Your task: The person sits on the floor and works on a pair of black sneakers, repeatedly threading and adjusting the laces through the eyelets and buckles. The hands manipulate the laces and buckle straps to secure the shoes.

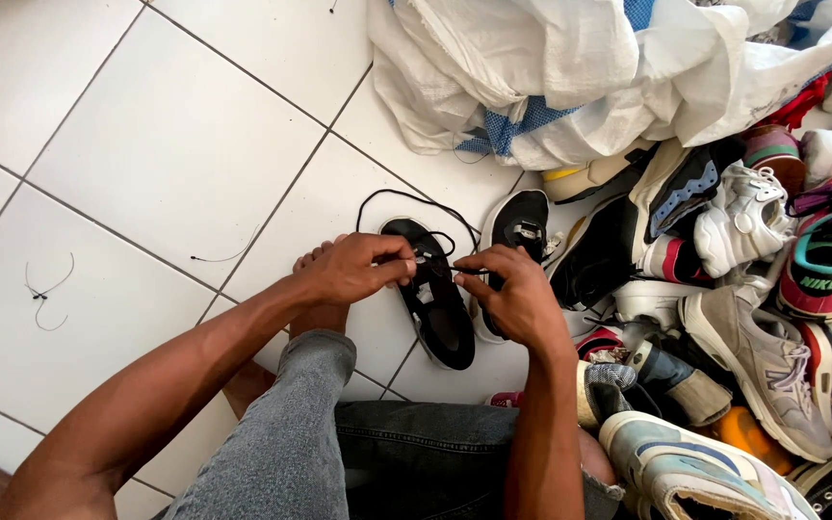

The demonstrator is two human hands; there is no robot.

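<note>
Left hand: your left hand [349, 270] sits at 9 o'clock of the black shoe [435, 299], fingertips pinched together on the black lace [406, 202] near the eyelets.
Right hand: your right hand [517, 294] is at 3 o'clock of that shoe, thumb and forefinger closed on what looks like the lace's other end; the tip is too small to be sure.
Shoe: it lies on the white tiled floor [166, 144], toe toward 12 o'clock, just beside a second black shoe [520, 226].
Lace: it loops out past the toe toward 12 o'clock.
Surroundings: a heap of mixed shoes [753, 289] at 3 o'clock, a white sack [580, 67] at 1 o'clock.
Your leg: the grey-jeaned knee [310, 414] is at 6 o'clock.
</note>
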